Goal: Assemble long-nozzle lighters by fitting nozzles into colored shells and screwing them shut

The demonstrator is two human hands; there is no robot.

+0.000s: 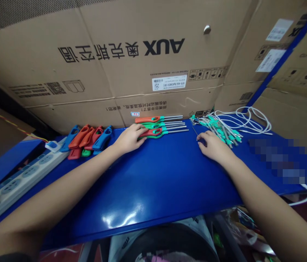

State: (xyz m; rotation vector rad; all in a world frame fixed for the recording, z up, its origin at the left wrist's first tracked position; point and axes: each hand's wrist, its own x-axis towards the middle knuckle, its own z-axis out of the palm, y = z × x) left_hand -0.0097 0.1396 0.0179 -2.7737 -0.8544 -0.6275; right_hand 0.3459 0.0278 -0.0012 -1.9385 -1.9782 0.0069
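– On the worktop (158,182), head view, how do your hands stand?
– Your left hand (131,138) curls over the stacked lighters (154,132), its grip unclear; your right hand (210,144) pinches a thin rod (194,130) beside green-collared tubes (221,131).
– And the lighters?
– Lengthwise left to right, tips toward your right hand, left hand nearer. Room runs between your hands to the near edge; cardboard (131,80) stands behind.

You've got two hands (128,139), at least four rod-fitted handles (145,119), at least seven loose handles (80,137), one power strip (27,173), one white cable coil (247,107), one small tag (135,114); green-ended rods (224,133) overlap, can't count them.
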